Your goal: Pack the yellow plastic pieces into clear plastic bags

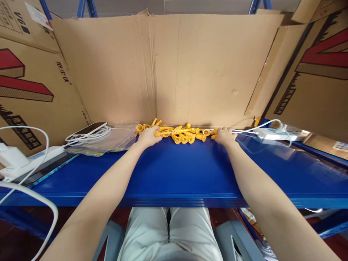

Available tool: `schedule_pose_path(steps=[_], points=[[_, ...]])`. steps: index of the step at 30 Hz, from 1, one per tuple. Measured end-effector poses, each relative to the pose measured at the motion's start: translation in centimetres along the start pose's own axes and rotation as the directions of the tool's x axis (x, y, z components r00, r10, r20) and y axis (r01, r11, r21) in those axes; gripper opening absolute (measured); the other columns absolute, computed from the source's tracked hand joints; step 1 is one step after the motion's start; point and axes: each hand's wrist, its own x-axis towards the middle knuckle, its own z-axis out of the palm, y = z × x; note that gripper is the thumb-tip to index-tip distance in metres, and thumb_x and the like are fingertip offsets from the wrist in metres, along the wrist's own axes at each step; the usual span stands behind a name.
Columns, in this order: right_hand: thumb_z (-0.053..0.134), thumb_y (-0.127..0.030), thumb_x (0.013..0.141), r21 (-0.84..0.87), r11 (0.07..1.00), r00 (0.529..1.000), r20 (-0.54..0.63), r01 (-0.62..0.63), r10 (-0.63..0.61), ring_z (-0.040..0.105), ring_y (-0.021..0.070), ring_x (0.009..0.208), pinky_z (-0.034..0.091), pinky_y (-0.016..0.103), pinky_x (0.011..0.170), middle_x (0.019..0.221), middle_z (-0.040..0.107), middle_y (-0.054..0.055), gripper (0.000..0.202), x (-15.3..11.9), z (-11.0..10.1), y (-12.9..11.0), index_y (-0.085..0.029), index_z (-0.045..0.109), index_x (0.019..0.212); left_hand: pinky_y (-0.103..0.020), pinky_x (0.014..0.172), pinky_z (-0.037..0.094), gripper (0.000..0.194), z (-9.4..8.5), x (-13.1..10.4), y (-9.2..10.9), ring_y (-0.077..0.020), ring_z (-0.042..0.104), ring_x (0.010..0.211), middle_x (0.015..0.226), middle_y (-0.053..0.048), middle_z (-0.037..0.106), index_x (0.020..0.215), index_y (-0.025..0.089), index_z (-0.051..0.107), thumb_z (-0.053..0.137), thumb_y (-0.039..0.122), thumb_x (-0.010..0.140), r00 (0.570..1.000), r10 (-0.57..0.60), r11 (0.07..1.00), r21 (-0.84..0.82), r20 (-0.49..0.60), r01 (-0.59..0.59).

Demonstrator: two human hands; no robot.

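Note:
Small yellow plastic pieces with hollow, cup-shaped ends lie in a loose row along the back of the blue shelf. My left hand is at the row's left end, its fingers curled, with a yellow piece showing at its thumb side. At the right end, my right hand has its fingers bent down, touching or right beside a yellow piece. What lies beneath its fingers is hidden. Both forearms reach straight out over the shelf.
A cardboard sheet stands behind the pieces, between printed cartons. To the left are clear plastic bags, a phone on a coiled white cable, and a white power strip. Another white strip sits right.

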Motion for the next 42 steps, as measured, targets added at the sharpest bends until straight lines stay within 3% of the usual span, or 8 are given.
schedule_pose_path(steps=[5, 10, 14, 17, 21, 34, 39, 42], points=[[0.049, -0.021, 0.081, 0.011, 1.000, 0.999, 0.045, -0.027, 0.027, 0.040, 0.0314, 0.120, 0.032, 0.055, 0.092, 0.126, 0.051, 0.016, 0.038, 0.2, 0.1, 0.1, -0.016, 0.052, 0.119, -0.032, 0.072, 0.046, 0.033, 0.0, -0.2, 0.0, -0.0249, 0.063, 0.085, 0.088, -0.004, 0.068, 0.100, 0.024, 0.060, 0.058, 0.030, 0.067, 0.999, 0.032, 0.999, 0.000, 0.020, -0.032], [0.047, -0.011, 0.078, 0.026, 0.999, 0.990, -0.141, -0.022, 0.025, 0.045, 0.0332, 0.115, 0.032, 0.056, 0.089, 0.119, 0.054, 0.019, 0.038, -0.3, -1.8, -0.9, -0.012, 0.052, 0.116, -0.032, 0.070, 0.045, 0.031, 0.0, -0.2, 0.0, -0.0244, 0.063, 0.083, 0.086, -0.003, 0.068, 0.098, 0.024, 0.059, 0.057, 0.030, 0.067, 0.999, 0.036, 0.999, -0.001, 0.010, -0.036], [0.045, -0.006, 0.075, 0.014, 0.968, 0.930, -0.280, 0.251, -0.237, 0.049, 0.0299, 0.108, 0.032, 0.050, 0.088, 0.112, 0.058, 0.016, 0.036, -1.6, -3.5, -3.4, -0.015, 0.054, 0.109, -0.031, 0.070, 0.044, 0.032, 0.0, -0.1, -0.1, -0.0243, 0.063, 0.085, 0.087, -0.003, 0.068, 0.098, 0.024, 0.059, 0.056, 0.031, 0.067, 0.999, 0.040, 0.999, -0.006, -0.002, -0.040], [0.043, -0.006, 0.076, -0.014, 0.883, 0.841, -0.300, 0.469, -0.451, 0.050, 0.0268, 0.103, 0.031, 0.043, 0.088, 0.108, 0.059, 0.013, 0.033, -3.2, -3.8, -5.7, -0.017, 0.054, 0.106, -0.031, 0.071, 0.045, 0.032, 0.0, 0.0, -0.2, -0.0241, 0.062, 0.087, 0.088, -0.003, 0.068, 0.098, 0.024, 0.059, 0.056, 0.032, 0.068, 0.999, 0.050, 0.999, -0.019, -0.009, -0.050], [0.043, -0.007, 0.077, 0.007, 0.796, 0.764, -0.285, 0.606, -0.579, 0.051, 0.0267, 0.101, 0.032, 0.040, 0.083, 0.109, 0.059, 0.013, 0.032, -4.8, -3.4, -7.4, -0.017, 0.053, 0.106, -0.031, 0.073, 0.045, 0.032, 0.0, 0.0, 0.0, -0.0235, 0.062, 0.089, 0.090, -0.004, 0.069, 0.099, 0.023, 0.059, 0.057, 0.033, 0.068, 0.998, 0.055, 0.997, -0.054, -0.024, -0.056], [0.048, -0.013, 0.081, 0.177, 0.756, 0.769, -0.273, 0.631, -0.578, 0.055, 0.0281, 0.101, 0.038, 0.041, 0.084, 0.113, 0.058, 0.012, 0.028, -5.0, -3.0, -7.8, -0.017, 0.053, 0.108, -0.034, 0.075, 0.046, 0.033, -0.1, -0.1, 0.0, -0.0260, 0.063, 0.091, 0.090, -0.005, 0.068, 0.100, 0.022, 0.060, 0.059, 0.032, 0.068, 0.998, 0.060, 0.995, -0.075, -0.034, -0.063], [0.047, -0.011, 0.081, 0.293, 0.590, 0.658, -0.361, 0.753, -0.661, 0.055, 0.0222, 0.099, 0.042, 0.036, 0.085, 0.116, 0.053, 0.010, 0.032, -4.8, -2.3, -8.0, -0.018, 0.053, 0.112, -0.032, 0.071, 0.046, 0.032, 0.2, -0.1, 0.2, -0.0242, 0.064, 0.085, 0.090, -0.005, 0.069, 0.099, 0.022, 0.060, 0.059, 0.032, 0.069, 0.992, 0.116, 0.986, -0.111, -0.057, -0.121], [0.047, -0.011, 0.081, 0.367, 0.496, 0.616, -0.421, 0.787, -0.666, 0.055, 0.0203, 0.100, 0.044, 0.035, 0.086, 0.113, 0.051, 0.009, 0.032, -4.6, -1.7, -8.3, -0.018, 0.054, 0.111, -0.031, 0.070, 0.045, 0.031, 0.3, -0.1, 0.4, -0.0229, 0.063, 0.081, 0.086, -0.004, 0.069, 0.098, 0.021, 0.059, 0.059, 0.031, 0.069, 0.987, 0.148, 0.983, -0.101, -0.063, -0.154]])
